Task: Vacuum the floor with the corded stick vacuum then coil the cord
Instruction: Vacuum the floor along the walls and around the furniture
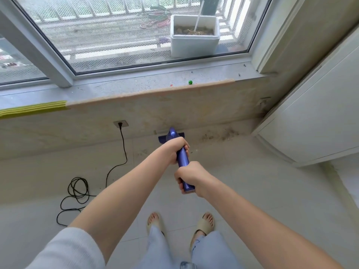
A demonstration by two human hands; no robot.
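I hold a blue stick vacuum [183,158] upright in front of me with both hands. My left hand [175,150] grips the handle higher up, and my right hand [189,176] grips its near end. The vacuum's blue floor head [180,135] sits on the tiled floor against the wall under the window. A black cord [77,191] runs from a wall socket [120,124] down to the floor and lies in loose loops at the left. Brown dust and debris [221,133] lie along the wall base to the right of the head.
A stone window sill [155,88] with a small green object [190,82] juts out above the vacuum head. A white cabinet [314,121] stands at the right. My feet in slippers [204,224] are on the pale tile floor [252,191].
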